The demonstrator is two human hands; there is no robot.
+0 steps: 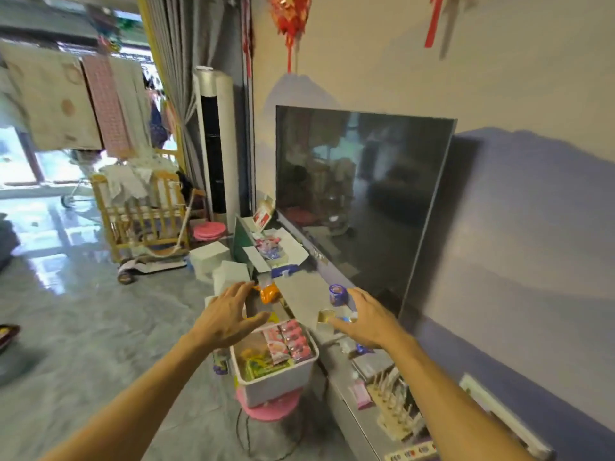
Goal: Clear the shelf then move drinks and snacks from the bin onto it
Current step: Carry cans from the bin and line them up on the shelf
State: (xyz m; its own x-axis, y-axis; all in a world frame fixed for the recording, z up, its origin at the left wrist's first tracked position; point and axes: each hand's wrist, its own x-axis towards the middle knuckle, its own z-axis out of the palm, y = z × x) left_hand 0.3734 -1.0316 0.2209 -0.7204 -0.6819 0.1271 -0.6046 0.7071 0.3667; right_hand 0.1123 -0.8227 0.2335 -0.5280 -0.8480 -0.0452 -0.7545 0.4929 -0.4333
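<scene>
A white plastic bin (283,377) stands on a pink stool (273,409) beside the long grey shelf (299,299) under the TV. The bin holds pink snack packs (296,339) and a green packet (263,366). My left hand (229,316) hovers above the bin's far end, fingers spread, holding nothing. Just beyond its fingertips lies an orange packet (269,292). My right hand (367,322) hangs over the shelf with fingers apart. A small gold box (325,319) sits at its fingertips and a purple cup (337,294) stands just past them.
A large dark TV (359,207) leans against the wall behind the shelf. An open white box (276,249) of items sits at the shelf's far end. A wooden rack (394,409) and pink packet (361,395) occupy the near end. White boxes (209,256) and a wooden crib (143,214) stand on the floor to the left.
</scene>
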